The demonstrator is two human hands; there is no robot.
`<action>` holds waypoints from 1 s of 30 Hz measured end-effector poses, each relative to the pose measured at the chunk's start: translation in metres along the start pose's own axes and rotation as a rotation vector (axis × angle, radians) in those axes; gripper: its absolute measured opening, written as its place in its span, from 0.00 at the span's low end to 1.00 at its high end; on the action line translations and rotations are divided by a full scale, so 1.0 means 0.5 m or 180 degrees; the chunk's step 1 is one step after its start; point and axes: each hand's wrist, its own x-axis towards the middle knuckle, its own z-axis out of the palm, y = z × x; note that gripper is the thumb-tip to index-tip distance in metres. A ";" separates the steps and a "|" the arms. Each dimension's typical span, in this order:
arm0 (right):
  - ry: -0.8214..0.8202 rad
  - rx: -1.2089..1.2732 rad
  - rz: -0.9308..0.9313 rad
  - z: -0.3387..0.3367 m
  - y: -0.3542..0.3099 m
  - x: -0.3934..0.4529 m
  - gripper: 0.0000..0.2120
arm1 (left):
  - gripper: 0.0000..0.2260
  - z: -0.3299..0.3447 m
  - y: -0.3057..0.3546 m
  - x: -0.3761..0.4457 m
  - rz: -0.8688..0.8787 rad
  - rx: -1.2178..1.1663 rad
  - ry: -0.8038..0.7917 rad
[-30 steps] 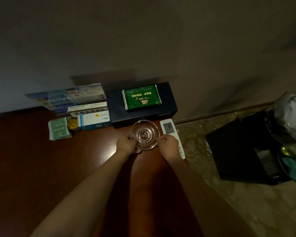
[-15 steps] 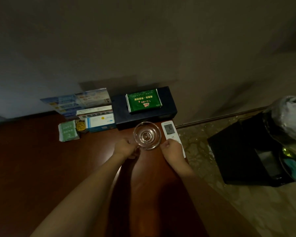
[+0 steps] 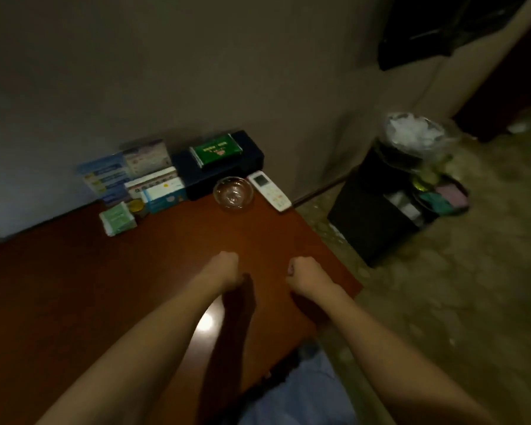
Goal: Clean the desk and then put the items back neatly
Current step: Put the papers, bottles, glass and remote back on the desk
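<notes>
both hands, left hand (image 3: 226, 269) and right hand (image 3: 304, 275), hovered clenched and empty over the desk (image 3: 74, 286), well apart from the glass bowl (image 3: 233, 194) standing between the dark box (image 3: 221, 170) and the remote (image 3: 269, 190).

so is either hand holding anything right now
Nothing is held. The left hand and right hand are curled and empty above the reddish-brown wooden desk, apart from the clear round glass bowl.

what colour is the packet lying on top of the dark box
Green, with small markings too blurred to read; the head view shows the packet on the dark box.
</notes>
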 end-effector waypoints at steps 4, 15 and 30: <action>0.0335 0.0259 0.0348 0.019 0.094 -0.152 0.05 | 0.12 0.035 0.118 -0.056 0.0611 0.0538 -0.0142; 0.1598 0.1291 0.2195 0.133 0.443 -0.611 0.12 | 0.09 0.254 0.598 -0.258 0.2634 0.1781 -0.0207; 0.2496 0.2317 0.4447 0.568 0.752 -1.388 0.12 | 0.11 0.894 1.049 -0.926 0.5260 0.2870 -0.0890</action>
